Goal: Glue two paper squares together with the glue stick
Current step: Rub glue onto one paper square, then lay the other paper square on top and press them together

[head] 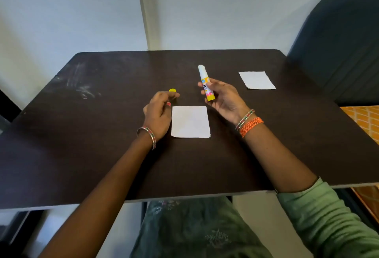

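My right hand [222,99] holds the glue stick [205,82] upright above the table; the stick is yellow and white, uncapped, with white glue showing at its top. Its yellow cap [172,90] sits by the fingertips of my left hand [160,112]; I cannot tell whether they grip it or only touch it. One white paper square [190,121] lies flat between my two hands, just right of the left hand. A second white paper square [257,80] lies farther back on the right.
The dark brown table [92,145] has pale scuff marks at its back left. A dark padded chair back [338,42] stands behind the table's right corner. An orange patterned fabric [365,122] lies past the right edge. A white wall is behind.
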